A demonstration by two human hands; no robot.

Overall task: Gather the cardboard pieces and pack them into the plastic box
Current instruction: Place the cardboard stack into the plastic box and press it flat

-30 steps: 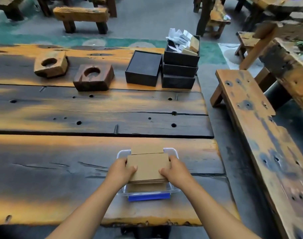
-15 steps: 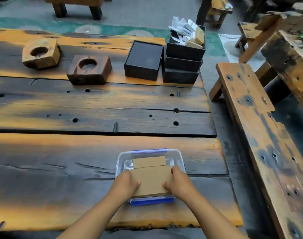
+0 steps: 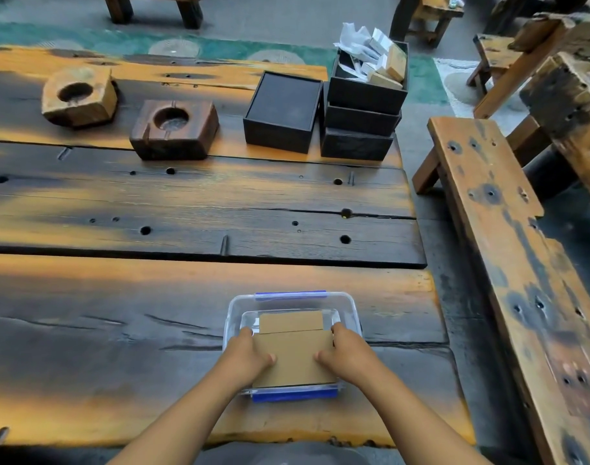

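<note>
A clear plastic box (image 3: 350,307) with blue clips sits near the front edge of the wooden table. A stack of brown cardboard pieces (image 3: 294,359) lies inside it, filling the near half. Another cardboard piece (image 3: 291,321) shows beneath, toward the far side. My left hand (image 3: 250,355) grips the stack's left edge with the thumb on top. My right hand (image 3: 345,352) grips its right edge the same way.
At the back of the table (image 3: 152,313) stand two wooden blocks with round hollows (image 3: 80,95) (image 3: 174,129), a black box (image 3: 283,112) and stacked black boxes (image 3: 362,119) holding papers. A wooden bench (image 3: 508,263) runs along the right.
Both hands have lowered the cardboard stack from above the box down into it. The far blue clip and the lower cardboard piece have come into view.
</note>
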